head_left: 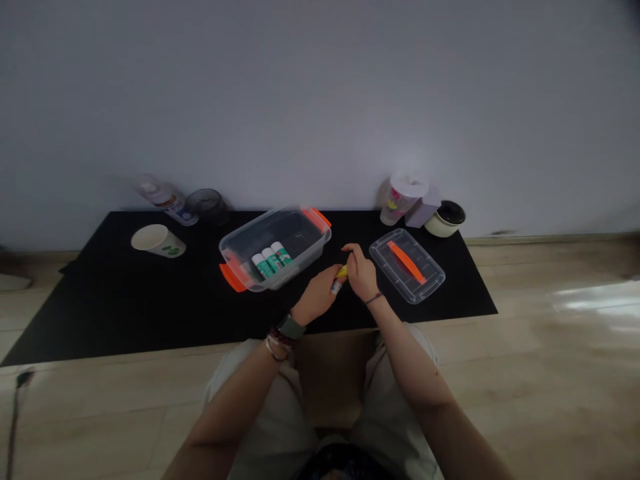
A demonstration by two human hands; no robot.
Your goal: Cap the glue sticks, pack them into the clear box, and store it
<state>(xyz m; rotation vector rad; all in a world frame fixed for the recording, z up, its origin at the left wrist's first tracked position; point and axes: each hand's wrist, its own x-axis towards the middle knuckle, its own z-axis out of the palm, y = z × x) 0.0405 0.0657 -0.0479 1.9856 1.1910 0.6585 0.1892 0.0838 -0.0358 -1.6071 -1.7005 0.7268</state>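
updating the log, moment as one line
left hand: holding yellow-and-white cylinder | right hand: at its end | clear plastic box: three green-and-white tubes

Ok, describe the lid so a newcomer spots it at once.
On the black table, look just right of the person's right hand. A clear rectangular lid lies there; unlike the open box with orange end latches, it has one orange handle along its middle.

A: Table, black. Far edge?
B: Left to right: bottle, dark cup, clear box with orange latches, patterned cup, pale carton, lidded pot.
A: Toward left edge?
B: Paper cup.
A: Toward right edge?
B: Clear lid, orange handle.
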